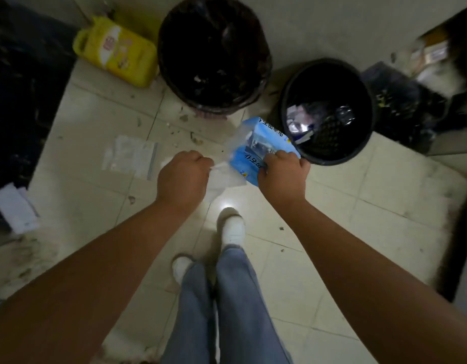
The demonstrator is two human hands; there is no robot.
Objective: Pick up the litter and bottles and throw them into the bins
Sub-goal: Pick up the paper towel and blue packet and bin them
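Fingers of our right hand [282, 177] are curled tight around the lower corner of a blue-and-white printed plastic package [264, 143], thumb side pressed against its wrapper. Our left hand [183, 177] is closed to a fist, fingertips pinched on the edge of a thin clear plastic film [222, 179] that trails from the package and hangs between both hands. Both hands seen from the back, so the fingertips themselves stay hidden; we cannot tell how much film sits inside the left fist.

Package is held in the air, tilted, its upper end close to the rim of the smaller black mesh bin [369, 122], not yet over the opening. That bin already contains shiny wrappers and a clear bottle. Larger bin lined with a dark bag [264, 61] stands just to its left, farther from us, scraps at its bottom.

On the tiled floor [332, 206]: a clear zip bag [130, 158] lies flat left of our left hand; a yellow jug with a handle [114, 53] lies on its side touching the larger bin; small crumbs and debris scattered between. White papers [14, 208] at the left edge. Our jeans and white shoes [232, 227] below.
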